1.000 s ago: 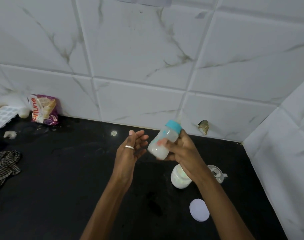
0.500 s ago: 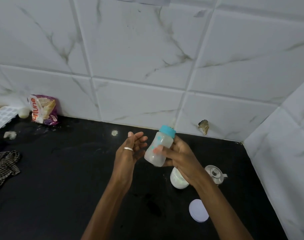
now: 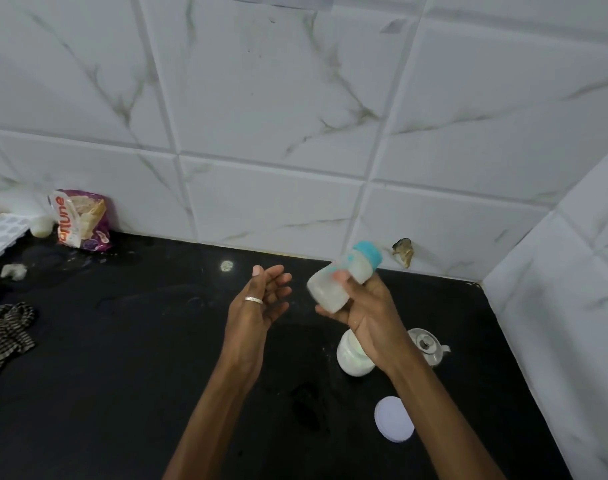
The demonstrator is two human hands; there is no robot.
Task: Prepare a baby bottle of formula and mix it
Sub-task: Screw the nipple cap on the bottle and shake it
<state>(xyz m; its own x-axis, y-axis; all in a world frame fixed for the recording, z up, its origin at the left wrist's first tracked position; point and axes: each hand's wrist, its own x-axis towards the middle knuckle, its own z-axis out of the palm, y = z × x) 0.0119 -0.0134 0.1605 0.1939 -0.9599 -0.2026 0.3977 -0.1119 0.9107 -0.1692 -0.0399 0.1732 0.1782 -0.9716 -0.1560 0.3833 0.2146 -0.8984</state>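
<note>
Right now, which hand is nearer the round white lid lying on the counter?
Right. The right hand, holding the baby bottle, is raised above and behind the white lid. The left hand is open, empty and farther off to the lid's left.

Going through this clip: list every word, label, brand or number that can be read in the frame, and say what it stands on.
"ortune": orange letters running sideways on the white and purple crinkled snack packet against the wall tiles; the first letter is cut off by a fold, so the full word is uncertain.
Smaller print lower on that packet: too blurred to read.
Teal markings on the clear baby bottle with teal collar, held in the right hand: motion-blurred, unreadable.
Nothing else bears text.
</note>
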